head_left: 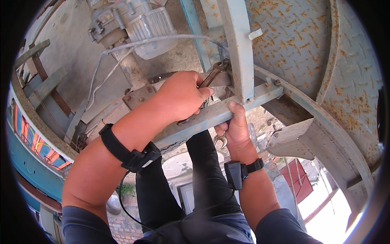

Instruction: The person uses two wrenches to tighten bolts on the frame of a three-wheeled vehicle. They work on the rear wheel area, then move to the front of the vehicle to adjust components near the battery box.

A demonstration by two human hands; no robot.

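My left hand is closed around an open-end wrench. Its jaw meets a bolt beside the upright blue-grey post; the other end of its shaft is hidden by my palm. Below the post runs a blue-grey crossbeam. My right hand is closed at the underside of this beam, with the thumb pressed against its edge. From under those curled fingers sticks the open jaw of a second wrench; the rest of that wrench is behind the beam.
A motor with a finned housing sits at the upper left, with a grey cable running from it toward the post. Rusty tread plate fills the upper right. A curved steel rim sweeps down the right side.
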